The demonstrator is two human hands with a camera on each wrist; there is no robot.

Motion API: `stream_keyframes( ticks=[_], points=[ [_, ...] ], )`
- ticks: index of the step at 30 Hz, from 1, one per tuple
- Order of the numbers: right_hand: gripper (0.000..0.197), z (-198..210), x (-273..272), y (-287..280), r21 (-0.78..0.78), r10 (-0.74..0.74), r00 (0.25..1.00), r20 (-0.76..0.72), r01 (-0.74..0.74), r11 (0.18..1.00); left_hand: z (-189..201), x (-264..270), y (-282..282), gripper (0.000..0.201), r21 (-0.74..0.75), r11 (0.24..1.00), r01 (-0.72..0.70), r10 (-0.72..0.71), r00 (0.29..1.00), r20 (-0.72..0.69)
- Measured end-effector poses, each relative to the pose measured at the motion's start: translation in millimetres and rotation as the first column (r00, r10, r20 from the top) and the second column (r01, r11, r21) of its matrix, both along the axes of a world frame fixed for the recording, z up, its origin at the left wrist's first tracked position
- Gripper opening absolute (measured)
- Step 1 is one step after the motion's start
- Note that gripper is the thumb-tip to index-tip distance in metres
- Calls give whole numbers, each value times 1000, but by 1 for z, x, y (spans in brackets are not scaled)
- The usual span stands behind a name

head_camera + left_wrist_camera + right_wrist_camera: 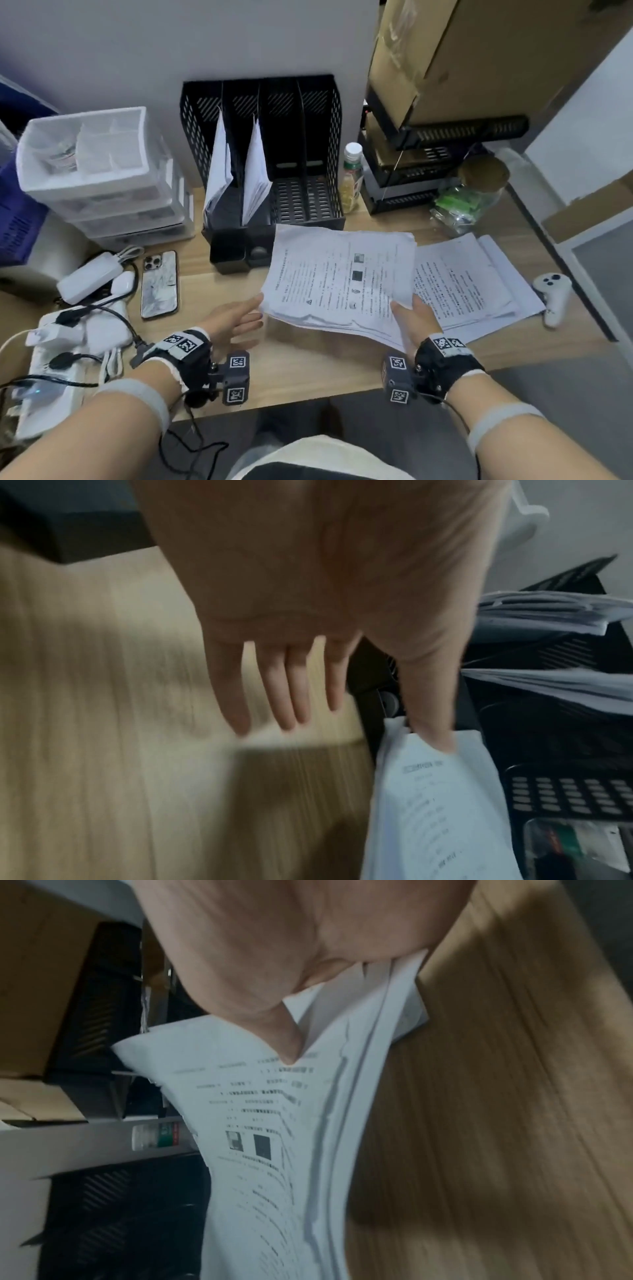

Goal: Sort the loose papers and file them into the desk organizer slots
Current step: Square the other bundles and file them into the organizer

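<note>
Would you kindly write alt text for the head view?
The right hand grips a stack of printed papers above a wooden desk, the open left hand at its edge. Behind, a black organizer holds papers in two left slots.

organizer: two right slots free | two left hold papers | bottle beside right wall

Showing pale matt wood grain across the desk. Standing at its back, black perforated organizer, dull in finish. Lying in front of the organizer, thin printed paper stack, matt white. Left of the organizer, translucent plastic drawers and glossy phone.
</note>
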State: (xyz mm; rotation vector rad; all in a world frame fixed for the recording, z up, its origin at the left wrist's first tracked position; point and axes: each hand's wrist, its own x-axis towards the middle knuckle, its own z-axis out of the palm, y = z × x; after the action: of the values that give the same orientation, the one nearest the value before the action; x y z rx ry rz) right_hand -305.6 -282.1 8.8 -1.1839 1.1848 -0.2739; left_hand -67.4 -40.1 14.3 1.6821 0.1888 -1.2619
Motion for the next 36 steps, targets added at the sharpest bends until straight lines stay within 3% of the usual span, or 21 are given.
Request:
stream_keyframes(
  ticks=[2, 5, 8, 10, 12, 14, 15, 17, 18, 21, 23, 26, 27, 29, 31, 32, 34, 36],
  points=[
    [30, 3, -4, 1, 96, -41, 993, 110, 30, 995, 15, -18, -15, 55, -161, 984, 72, -87, 992, -91],
    [32, 8, -10, 10, 200, -71, 970, 232, 24, 980, 23, -47, -44, 48, -317, 942, 106, -148, 983, -111],
    [36, 2, -21, 17, 190, 59, 963, 261, -111, 975, 25, -72, -75, 33, -334, 942, 43, -65, 996, -55],
    [30, -8, -30, 12, 61, 235, 964, 122, -244, 968, 23, -75, -89, 27, -293, 956, -28, 35, 999, 20],
    [35, -22, -47, -6, -141, 336, 927, -166, -359, 923, 21, -74, -98, 32, -261, 965, -14, 44, 993, 112],
    [40, -34, -63, -25, -270, 305, 816, -491, -475, 838, 21, -70, -101, 37, -220, 975, 20, 22, 982, 186],
    [42, -38, -72, -31, -262, 303, 718, -626, -560, 786, 21, -68, -102, 37, -202, 979, 40, 4, 977, 211],
    [65, -47, -82, -28, -99, 379, 487, -787, -705, 702, 25, -64, -100, 33, -177, 983, 50, -7, 972, 235],
    [73, -48, -84, -22, -20, 425, 406, -809, -742, 670, 26, -62, -99, 30, -166, 985, 50, -7, 969, 249],
    [77, -44, -75, 8, 20, 489, 327, -809, -816, 578, 23, -53, -92, 31, -118, 993, 20, 12, 963, 270],
    [75, -36, -60, 31, -29, 526, 292, -799, -892, 451, 17, -48, -86, 34, -72, 997, 3, 17, 962, 273],
    [55, -31, -34, 59, -87, 639, 258, -725, -954, 287, 9, -42, -79, 31, -18, 1000, 3, 2, 965, 263],
    [49, -31, -27, 65, -98, 698, 281, -659, -952, 291, 6, -40, -77, 29, 8, 1000, 6, -8, 965, 263],
    [36, -29, -20, 68, -87, 737, 462, -494, -869, 487, 2, -35, -70, 31, 46, 999, 14, -26, 963, 267],
    [23, -30, -27, 52, -144, 562, 661, -498, -702, 698, -2, -27, -62, 33, 69, 997, 39, -57, 959, 278],
    [18, -31, -34, 40, -207, 420, 706, -570, -618, 758, -5, -22, -57, 33, 83, 996, 42, -63, 959, 277],
    [28, -38, -56, 19, -254, 165, 649, -742, -501, 827, -13, -15, -48, 35, 111, 994, 23, -51, 966, 252],
    [62, -41, -74, 9, -175, 58, 546, -836, -365, 914, -19, -12, -42, 34, 127, 992, 10, -37, 977, 212]
  ],
)
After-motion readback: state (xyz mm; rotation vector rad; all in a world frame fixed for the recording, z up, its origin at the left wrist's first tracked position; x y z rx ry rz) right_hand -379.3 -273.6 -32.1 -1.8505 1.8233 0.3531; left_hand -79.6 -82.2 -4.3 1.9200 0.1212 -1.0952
